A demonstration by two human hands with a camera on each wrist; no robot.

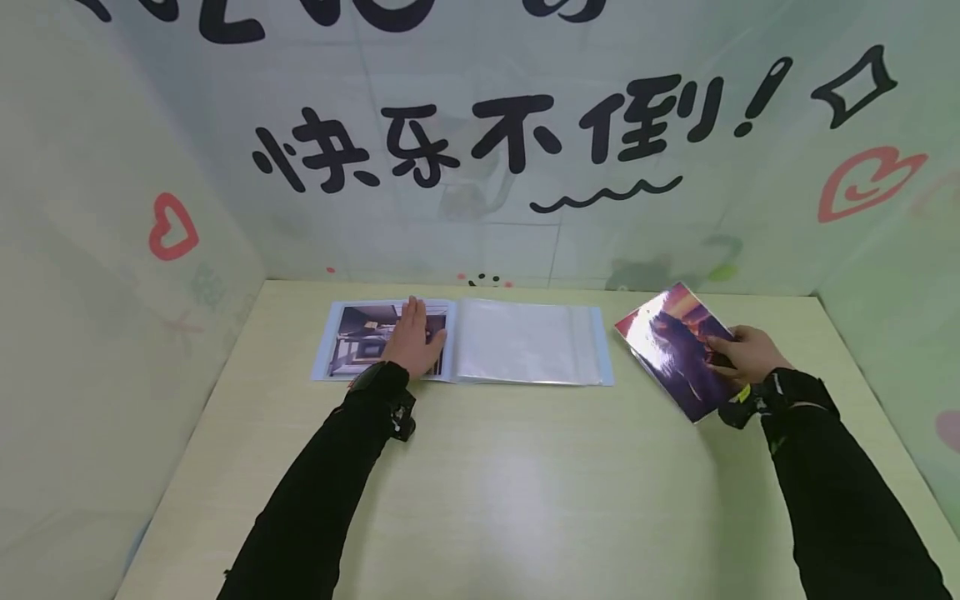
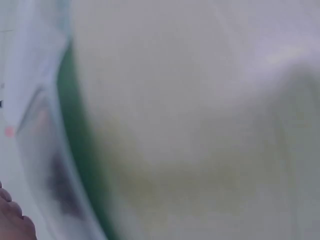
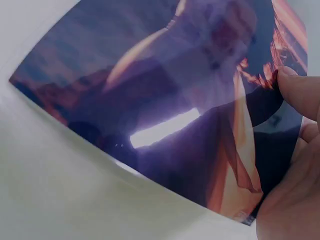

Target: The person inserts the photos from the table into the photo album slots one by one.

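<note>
A photo album (image 1: 534,342) lies spread flat near the table's back edge. Its left page holds a picture (image 1: 360,337) of a room-like scene; the right page is a bare clear sleeve. My left hand (image 1: 412,340) rests on the left page with fingers straight, over part of that picture. In the left wrist view, only the fingertips (image 2: 15,215) show at the lower left, and the album is blurred. My right hand (image 1: 752,357) grips a glossy photo print (image 3: 165,100) by its right edge, thumb on the face. The print is tilted, right of the album, in purple and orange tones.
The pale wooden table (image 1: 517,500) runs toward me from the album. A printed backdrop (image 1: 480,242) with large black characters stands right behind the table's back edge. Side panels with hearts flank the table on the left and right.
</note>
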